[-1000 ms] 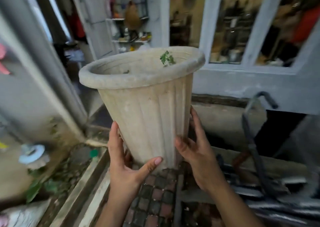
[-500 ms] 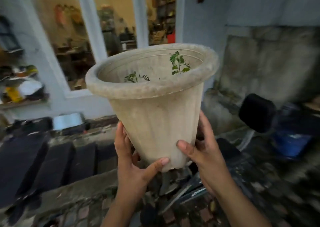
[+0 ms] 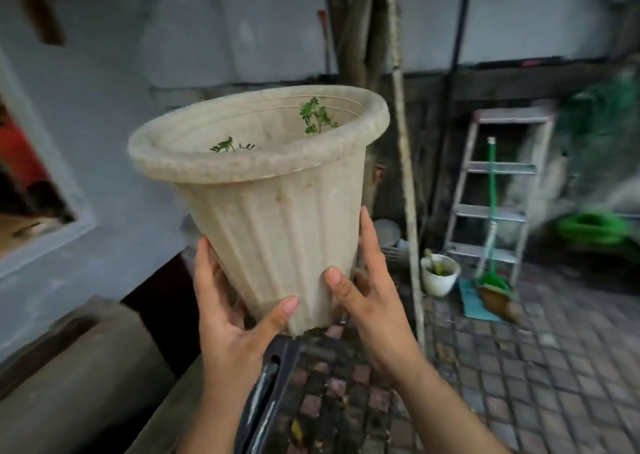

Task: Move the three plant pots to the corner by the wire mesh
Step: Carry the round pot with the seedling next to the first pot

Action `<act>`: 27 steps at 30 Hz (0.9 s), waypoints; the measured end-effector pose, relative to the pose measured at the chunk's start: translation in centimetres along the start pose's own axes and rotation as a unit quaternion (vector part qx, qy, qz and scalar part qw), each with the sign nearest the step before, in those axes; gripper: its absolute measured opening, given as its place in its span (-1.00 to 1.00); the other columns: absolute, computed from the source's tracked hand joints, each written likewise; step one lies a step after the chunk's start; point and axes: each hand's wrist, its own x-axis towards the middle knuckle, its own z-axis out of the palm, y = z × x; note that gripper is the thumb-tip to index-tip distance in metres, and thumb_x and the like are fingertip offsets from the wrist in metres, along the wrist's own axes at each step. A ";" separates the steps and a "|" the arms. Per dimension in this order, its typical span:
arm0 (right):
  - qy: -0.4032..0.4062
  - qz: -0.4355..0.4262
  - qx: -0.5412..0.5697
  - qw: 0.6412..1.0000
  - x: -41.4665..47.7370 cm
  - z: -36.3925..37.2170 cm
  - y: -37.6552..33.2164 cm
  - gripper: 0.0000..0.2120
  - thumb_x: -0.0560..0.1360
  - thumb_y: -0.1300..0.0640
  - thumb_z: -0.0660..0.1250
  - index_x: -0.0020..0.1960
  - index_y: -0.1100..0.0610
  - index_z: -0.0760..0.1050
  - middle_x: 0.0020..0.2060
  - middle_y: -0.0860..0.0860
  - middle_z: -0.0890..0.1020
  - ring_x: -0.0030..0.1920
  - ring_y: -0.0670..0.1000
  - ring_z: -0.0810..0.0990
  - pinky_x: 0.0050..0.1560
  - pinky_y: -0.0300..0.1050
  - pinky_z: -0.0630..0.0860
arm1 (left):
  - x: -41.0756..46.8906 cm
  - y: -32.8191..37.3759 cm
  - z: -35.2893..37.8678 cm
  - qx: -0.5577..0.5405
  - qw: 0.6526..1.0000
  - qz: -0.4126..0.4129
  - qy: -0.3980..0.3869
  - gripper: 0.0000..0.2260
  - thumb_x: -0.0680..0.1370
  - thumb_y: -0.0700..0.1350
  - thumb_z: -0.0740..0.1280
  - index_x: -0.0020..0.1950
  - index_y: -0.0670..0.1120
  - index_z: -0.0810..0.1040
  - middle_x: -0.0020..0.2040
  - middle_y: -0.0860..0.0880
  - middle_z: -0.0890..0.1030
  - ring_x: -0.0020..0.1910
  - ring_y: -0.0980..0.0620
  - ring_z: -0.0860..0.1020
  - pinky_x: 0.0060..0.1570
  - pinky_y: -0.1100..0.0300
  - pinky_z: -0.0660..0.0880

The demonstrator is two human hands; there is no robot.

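A large beige ribbed plant pot (image 3: 277,218) with small green sprouts inside is held up in the air, centre of view. My left hand (image 3: 228,322) grips its base from the left, thumb across the front and fingers behind. On the right side of the pot, my right hand (image 3: 370,301) holds it with the fingers running up the wall and the thumb on the front. A small white plant pot (image 3: 440,275) with a little plant stands on the paving by the far wall.
A metal stepladder (image 3: 498,190) leans on the far wall with a green-handled broom (image 3: 491,232) in front. A coiled green hose (image 3: 592,228) and blurred green netting (image 3: 602,124) are at right. A pale pole (image 3: 405,176) leans nearby. A concrete ledge (image 3: 86,367) runs along the left.
The view has swung right, from the windows to the grey wall, ladder and paved corner. Both hands keep the same hold on the large pot.
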 end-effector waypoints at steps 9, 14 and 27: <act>0.131 -0.001 -0.072 0.989 2.9 -19.4 1.1 -0.23 0.41 -0.47 0.43 0.53 -0.55 0.16 0.62 -0.19 0.31 0.64 0.12 0.29 0.61 0.32 0.25 | 0.9 -7.8 19.5 -0.120 0.987 -0.022 -0.100 -0.01 0.28 -0.07 0.61 0.56 0.50 0.25 0.68 0.03 0.32 0.63 0.01 0.40 0.48 0.06 0.50; 0.165 0.001 -0.085 0.983 4.8 -29.8 0.7 -0.22 0.39 -0.44 0.46 0.53 -0.55 0.19 0.55 -0.25 0.35 0.58 0.07 0.38 0.58 0.27 0.34 | 1.3 -11.1 30.9 -0.176 0.975 -0.042 -0.132 -0.02 0.33 -0.13 0.58 0.61 0.42 0.23 0.63 0.00 0.36 0.56 0.12 0.46 0.38 0.17 0.57; 0.236 0.000 -0.140 0.962 13.2 -50.9 2.9 -0.27 0.49 -0.20 0.46 0.55 -0.50 0.20 0.57 -0.12 0.33 0.51 0.10 0.48 0.48 0.30 0.47 | 5.3 -19.3 54.6 -0.229 0.943 -0.111 -0.217 0.04 0.32 0.02 0.67 0.67 0.34 0.17 0.65 -0.03 0.38 0.59 -0.10 0.45 0.47 -0.09 0.54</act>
